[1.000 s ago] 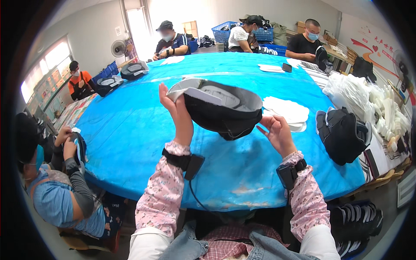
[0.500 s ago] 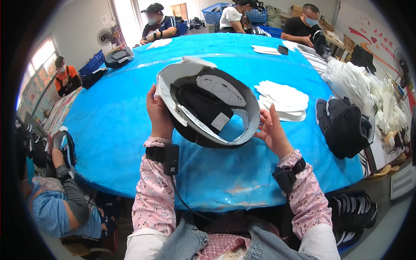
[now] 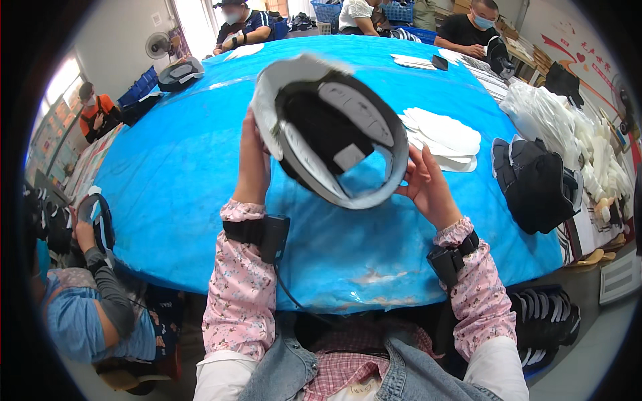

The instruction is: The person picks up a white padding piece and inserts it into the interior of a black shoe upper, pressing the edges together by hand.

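Note:
Above the table I hold up a shoe upper (image 3: 317, 123), tilted and blurred by motion. It has a black outside, pale grey lining, white pieces inside and an opening through which the blue shows. My left hand (image 3: 255, 160) grips its left side, the fingers partly hidden behind it. At the right edge, the fingers of my right hand (image 3: 431, 188) pinch the rim, thumb toward me. Just beyond my right hand lies a pile of white insole-shaped pieces (image 3: 445, 140) on the blue table cover (image 3: 180, 180).
A stack of black shoe uppers (image 3: 535, 187) sits at the right edge, beside clear plastic bags (image 3: 542, 117). Another grey-black upper (image 3: 180, 73) lies far left. Close on my left, a co-worker's arm (image 3: 100, 267) reaches to an upper. Other people work around the far side.
The shoe upper has been raised slightly and turned, so its inside faces me more fully. Both hands went up with it. The whole view has shifted a little.

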Demonstrator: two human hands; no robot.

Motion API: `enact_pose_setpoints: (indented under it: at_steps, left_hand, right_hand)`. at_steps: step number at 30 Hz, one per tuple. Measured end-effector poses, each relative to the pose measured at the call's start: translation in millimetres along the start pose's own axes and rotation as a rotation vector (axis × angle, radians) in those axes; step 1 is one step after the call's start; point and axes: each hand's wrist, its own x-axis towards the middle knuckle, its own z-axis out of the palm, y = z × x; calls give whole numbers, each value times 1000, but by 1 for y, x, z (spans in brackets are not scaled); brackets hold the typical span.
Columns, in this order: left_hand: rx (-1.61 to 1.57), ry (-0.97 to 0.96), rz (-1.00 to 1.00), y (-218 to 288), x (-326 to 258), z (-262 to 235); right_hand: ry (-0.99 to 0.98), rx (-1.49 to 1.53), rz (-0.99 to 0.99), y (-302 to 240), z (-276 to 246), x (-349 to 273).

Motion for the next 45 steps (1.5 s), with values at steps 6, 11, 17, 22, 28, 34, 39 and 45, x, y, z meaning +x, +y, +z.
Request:
enact_pose_setpoints:
  at_steps: [6,11,17,22,28,34,39,45]
  left_hand:
    - [-54,-194,-56,1,-6,-2]
    - [-98,-266,-181,6,-13,5]
    - [-139,-384,-73,3,-21,1]
    - [520,-500,-285,10,-16,-12]
    - [612,-624,-369,11,-21,-7]
    - [260,-346,-202,-22,-14,-1]
    - [481,-389,175,-27,-10,1]
    - [456,-327,12,-25,-16,13]
  right_hand:
    - [28,98,-93,3,10,2]
    - [118,-9,-186,4,7,0]
    - [205,64,-164,9,0,6]
    - [258,16,-92,8,1,6]
    - [237,47,-114,9,-8,6]
    - [179,84,-160,10,-9,8]
    - [211,-86,-249,12,-4,10]
    - [362,-379,-296,16,-8,11]
